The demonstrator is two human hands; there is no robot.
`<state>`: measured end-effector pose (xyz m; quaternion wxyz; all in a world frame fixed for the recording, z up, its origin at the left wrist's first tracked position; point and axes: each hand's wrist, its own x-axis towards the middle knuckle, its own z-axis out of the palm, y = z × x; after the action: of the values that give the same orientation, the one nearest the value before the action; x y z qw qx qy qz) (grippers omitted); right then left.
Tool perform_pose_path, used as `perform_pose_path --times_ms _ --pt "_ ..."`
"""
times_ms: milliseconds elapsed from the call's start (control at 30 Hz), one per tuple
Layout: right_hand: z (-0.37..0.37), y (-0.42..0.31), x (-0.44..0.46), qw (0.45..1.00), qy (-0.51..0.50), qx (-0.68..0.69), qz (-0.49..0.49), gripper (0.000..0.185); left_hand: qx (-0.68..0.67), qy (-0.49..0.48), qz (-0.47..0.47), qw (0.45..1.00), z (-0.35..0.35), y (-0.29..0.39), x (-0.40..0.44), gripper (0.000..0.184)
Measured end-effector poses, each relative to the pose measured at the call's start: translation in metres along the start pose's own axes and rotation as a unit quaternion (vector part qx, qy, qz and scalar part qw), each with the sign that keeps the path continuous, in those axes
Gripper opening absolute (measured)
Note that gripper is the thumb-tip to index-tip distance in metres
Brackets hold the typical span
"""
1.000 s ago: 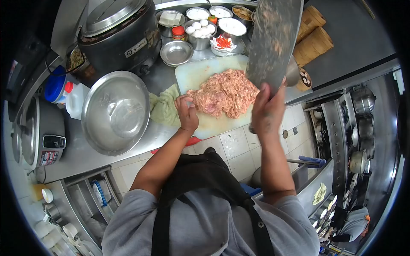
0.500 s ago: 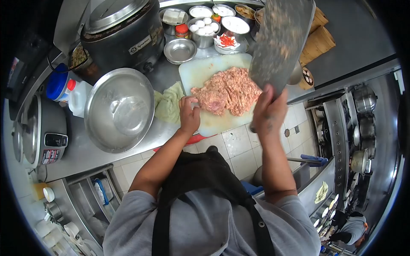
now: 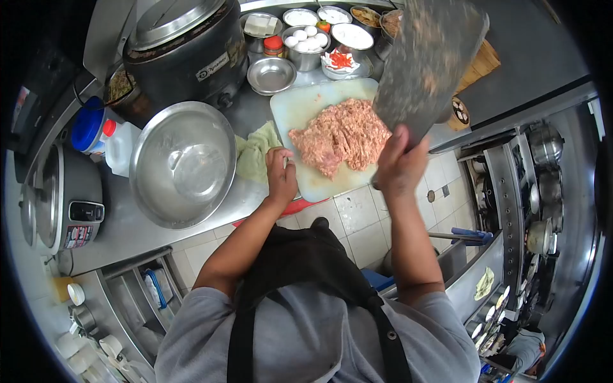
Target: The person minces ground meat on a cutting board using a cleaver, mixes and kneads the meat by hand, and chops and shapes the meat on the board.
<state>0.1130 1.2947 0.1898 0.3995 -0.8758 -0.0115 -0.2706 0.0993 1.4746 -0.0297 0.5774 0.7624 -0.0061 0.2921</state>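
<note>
My right hand (image 3: 402, 165) is wrapped round the handle of a large cleaver (image 3: 429, 67). The broad, meat-smeared blade is raised above the board's right side and blurred by motion. Pink minced meat (image 3: 348, 135) lies in a mound on a white cutting board (image 3: 319, 186), close to the blade's lower left edge. At the board's left edge is my left hand (image 3: 281, 175), its fingers curled against the edge and apart from the meat. A crumpled green cloth (image 3: 255, 150) lies beside that hand.
A big steel bowl (image 3: 183, 165) stands left of the cloth. Behind the board are a small metal dish (image 3: 271, 75), a pot of eggs (image 3: 305, 57) and several ingredient containers. A dark cooker (image 3: 185, 60) stands at the back left. Another person (image 3: 527, 350) is at the lower right.
The cleaver blade has swung slightly to the right in my right hand. My left fingers have drawn a little away from the meat, whose left lobe looks slightly reshaped.
</note>
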Motion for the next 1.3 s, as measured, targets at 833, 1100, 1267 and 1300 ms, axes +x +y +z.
perform_pose_path --times_ms 833,1100,1267,1300 --pt "-0.011 0.0 0.029 0.97 -0.196 -0.125 0.072 0.024 -0.251 0.035 -0.131 0.958 -0.022 0.015 0.011 0.01" --pt "0.038 0.123 -0.007 0.919 -0.342 -0.195 0.029 0.026 -0.228 -0.02 -0.158 0.961 -0.025 0.013 -0.003 0.014" --pt "-0.008 0.016 0.031 0.965 -0.207 -0.154 0.053 0.025 -0.222 0.013 -0.168 0.96 -0.026 0.014 -0.002 0.011" --pt "-0.009 0.007 0.032 0.974 -0.169 -0.134 0.074 0.024 -0.232 0.019 -0.181 0.955 -0.026 0.016 -0.002 0.011"
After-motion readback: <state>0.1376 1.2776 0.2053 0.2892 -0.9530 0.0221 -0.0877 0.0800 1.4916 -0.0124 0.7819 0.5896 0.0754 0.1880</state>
